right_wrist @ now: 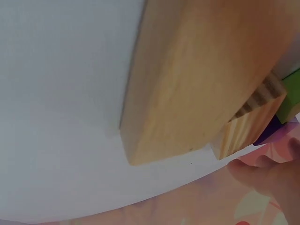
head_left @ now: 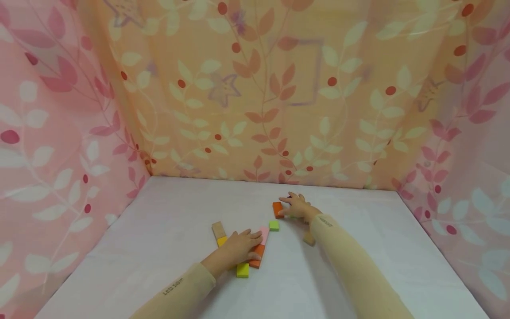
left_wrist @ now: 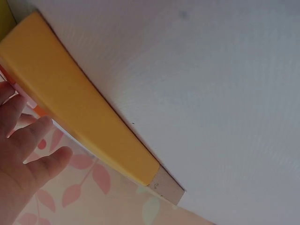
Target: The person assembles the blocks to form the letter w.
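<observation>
My left hand (head_left: 237, 249) lies over a row of blocks, its fingertips on the pink block (head_left: 264, 235) and its thumb at the orange block (head_left: 256, 256) behind it. A yellow block (left_wrist: 84, 103) with a plain wood block (head_left: 218, 229) at its far end runs beside this hand, and a yellow-green block (head_left: 242, 270) sits at the near end. My right hand (head_left: 299, 208) reaches over blocks farther back, with fingers spread. Its thumb and forefinger are right at a red-orange block (head_left: 278, 210). A purple block (right_wrist: 269, 131) and a green block (right_wrist: 290, 96) are partly hidden by it.
A small light-green block (head_left: 273, 226) sits between the two groups. Beside the right forearm lies a plain wood block (head_left: 308, 238), near a striped wood block (right_wrist: 251, 122). The white table (head_left: 159, 248) meets leaf-patterned curtains (head_left: 259, 110) at the back and both sides.
</observation>
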Motion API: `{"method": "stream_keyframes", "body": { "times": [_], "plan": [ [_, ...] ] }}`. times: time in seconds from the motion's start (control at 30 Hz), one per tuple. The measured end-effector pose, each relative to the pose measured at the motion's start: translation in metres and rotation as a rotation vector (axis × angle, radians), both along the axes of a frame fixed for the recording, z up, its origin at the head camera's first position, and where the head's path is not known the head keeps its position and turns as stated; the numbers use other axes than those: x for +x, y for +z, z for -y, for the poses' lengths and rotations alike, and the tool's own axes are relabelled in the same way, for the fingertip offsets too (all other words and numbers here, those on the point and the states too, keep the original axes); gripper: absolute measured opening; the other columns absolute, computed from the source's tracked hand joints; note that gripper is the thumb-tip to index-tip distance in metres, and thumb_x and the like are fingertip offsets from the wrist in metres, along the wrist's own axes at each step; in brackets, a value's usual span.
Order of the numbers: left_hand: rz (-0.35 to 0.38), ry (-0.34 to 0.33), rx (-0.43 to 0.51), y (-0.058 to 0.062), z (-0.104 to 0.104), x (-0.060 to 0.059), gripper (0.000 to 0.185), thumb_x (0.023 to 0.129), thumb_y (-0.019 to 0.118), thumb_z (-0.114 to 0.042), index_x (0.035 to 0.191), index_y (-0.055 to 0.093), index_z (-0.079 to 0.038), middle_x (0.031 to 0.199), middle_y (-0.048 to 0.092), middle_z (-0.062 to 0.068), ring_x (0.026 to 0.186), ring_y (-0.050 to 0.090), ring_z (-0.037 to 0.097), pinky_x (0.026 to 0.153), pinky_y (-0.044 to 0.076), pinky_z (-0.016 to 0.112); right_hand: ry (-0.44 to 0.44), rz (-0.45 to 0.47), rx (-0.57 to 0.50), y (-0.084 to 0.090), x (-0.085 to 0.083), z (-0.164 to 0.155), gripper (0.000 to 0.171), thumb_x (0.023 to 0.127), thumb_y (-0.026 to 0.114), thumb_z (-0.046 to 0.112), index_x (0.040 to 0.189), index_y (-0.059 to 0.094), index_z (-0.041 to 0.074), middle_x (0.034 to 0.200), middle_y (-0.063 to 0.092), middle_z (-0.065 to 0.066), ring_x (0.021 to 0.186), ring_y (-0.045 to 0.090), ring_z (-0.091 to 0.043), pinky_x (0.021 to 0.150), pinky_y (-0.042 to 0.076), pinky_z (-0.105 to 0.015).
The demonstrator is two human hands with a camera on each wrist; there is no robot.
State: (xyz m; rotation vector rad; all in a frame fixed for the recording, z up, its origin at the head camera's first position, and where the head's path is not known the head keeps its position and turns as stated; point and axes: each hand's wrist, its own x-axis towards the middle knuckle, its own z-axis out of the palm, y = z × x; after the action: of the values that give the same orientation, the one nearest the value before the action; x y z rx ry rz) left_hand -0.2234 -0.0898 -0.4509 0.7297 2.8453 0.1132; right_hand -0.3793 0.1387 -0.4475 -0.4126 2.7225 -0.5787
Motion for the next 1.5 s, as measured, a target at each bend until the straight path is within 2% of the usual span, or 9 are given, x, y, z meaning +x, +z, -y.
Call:
{"method": "stream_keyframes", "body": {
  "times": [0.27, 0.4, 0.53, 0.63, 0.73, 0.9, 1.07, 1.2, 1.5],
  "plan": [
    [0.002, -0.019, -0.001, 0.003, -0.005, 0.006, 0.064, 0.091, 0.058, -0.052, 0.144, 0.049, -0.018, 0.152, 0.04, -0.003, 0.138, 0.037, 0.028, 0.106, 0.034, 0.055, -0.015, 0.049, 0.011, 0.001, 0.004, -0.002, 0.066, 0.087, 0.072, 0.043, 0.145, 0.048, 0.023, 0.16, 0.016, -0.014, 0.144, 0.002, -0.045, 0.106, 0.01, -0.072],
    [-0.006, -0.024, -0.002, 0.004, -0.007, 0.008, 0.064, 0.09, 0.058, -0.052, 0.144, 0.05, -0.017, 0.152, 0.041, -0.003, 0.138, 0.038, 0.028, 0.105, 0.035, 0.055, -0.002, -0.014, -0.054, 0.004, 0.01, -0.002, 0.058, 0.084, 0.078, 0.031, 0.134, 0.055, 0.014, 0.156, 0.026, -0.015, 0.14, 0.017, -0.042, 0.107, 0.017, -0.068],
    [0.002, -0.013, 0.001, 0.004, -0.008, 0.009, 0.065, 0.09, 0.059, -0.052, 0.144, 0.05, -0.018, 0.152, 0.04, -0.004, 0.139, 0.037, 0.027, 0.106, 0.034, 0.055, -0.019, -0.101, -0.107, 0.003, 0.011, -0.001, 0.049, 0.079, 0.083, 0.023, 0.12, 0.058, 0.012, 0.142, 0.044, -0.011, 0.123, 0.036, -0.034, 0.102, 0.029, -0.055],
    [0.01, -0.004, 0.003, 0.002, -0.008, 0.007, 0.065, 0.09, 0.058, -0.052, 0.145, 0.049, -0.018, 0.152, 0.039, -0.004, 0.139, 0.036, 0.027, 0.107, 0.033, 0.055, -0.057, -0.151, -0.124, 0.001, 0.011, 0.001, 0.044, 0.077, 0.084, 0.023, 0.113, 0.06, 0.012, 0.126, 0.052, -0.01, 0.109, 0.041, -0.03, 0.094, 0.034, -0.049],
    [0.011, -0.002, 0.003, 0.0, -0.008, 0.006, 0.065, 0.09, 0.058, -0.052, 0.145, 0.049, -0.018, 0.152, 0.039, -0.004, 0.139, 0.036, 0.027, 0.107, 0.033, 0.055, -0.09, -0.155, -0.17, 0.001, 0.012, 0.002, 0.041, 0.078, 0.083, 0.019, 0.11, 0.061, 0.009, 0.116, 0.055, -0.011, 0.105, 0.046, -0.03, 0.093, 0.038, -0.047],
    [0.004, -0.007, -0.007, 0.0, -0.007, 0.004, 0.066, 0.09, 0.058, -0.053, 0.145, 0.049, -0.018, 0.152, 0.04, -0.003, 0.138, 0.038, 0.028, 0.106, 0.034, 0.056, -0.134, -0.133, -0.312, 0.0, 0.014, 0.003, 0.033, 0.081, 0.077, 0.006, 0.109, 0.06, 0.001, 0.106, 0.061, -0.014, 0.099, 0.054, -0.029, 0.091, 0.045, -0.044],
    [0.006, 0.005, -0.012, 0.003, -0.006, 0.003, 0.065, 0.09, 0.059, -0.052, 0.145, 0.048, -0.018, 0.152, 0.04, -0.003, 0.139, 0.037, 0.027, 0.106, 0.034, 0.055, -0.251, -0.056, -0.522, 0.006, 0.019, 0.005, 0.027, 0.085, 0.071, -0.003, 0.11, 0.061, -0.003, 0.102, 0.061, -0.013, 0.096, 0.055, -0.026, 0.085, 0.049, -0.035],
    [0.013, 0.014, -0.001, 0.004, -0.004, 0.003, 0.065, 0.091, 0.06, -0.05, 0.145, 0.048, -0.017, 0.152, 0.04, -0.002, 0.139, 0.036, 0.028, 0.107, 0.033, 0.056, -0.332, -0.001, -0.634, 0.014, 0.025, 0.006, 0.029, 0.085, 0.07, -0.005, 0.114, 0.062, -0.006, 0.103, 0.059, -0.015, 0.095, 0.053, -0.025, 0.082, 0.051, -0.033],
    [0.015, 0.01, 0.012, 0.002, 0.0, 0.001, 0.065, 0.091, 0.06, -0.05, 0.145, 0.048, -0.016, 0.153, 0.04, -0.001, 0.139, 0.035, 0.029, 0.107, 0.032, 0.057, -0.411, 0.14, -0.728, 0.024, 0.041, 0.002, 0.032, 0.087, 0.069, -0.003, 0.118, 0.062, -0.008, 0.105, 0.062, -0.015, 0.08, 0.063, -0.016, 0.082, 0.055, -0.035]
  ]
}}
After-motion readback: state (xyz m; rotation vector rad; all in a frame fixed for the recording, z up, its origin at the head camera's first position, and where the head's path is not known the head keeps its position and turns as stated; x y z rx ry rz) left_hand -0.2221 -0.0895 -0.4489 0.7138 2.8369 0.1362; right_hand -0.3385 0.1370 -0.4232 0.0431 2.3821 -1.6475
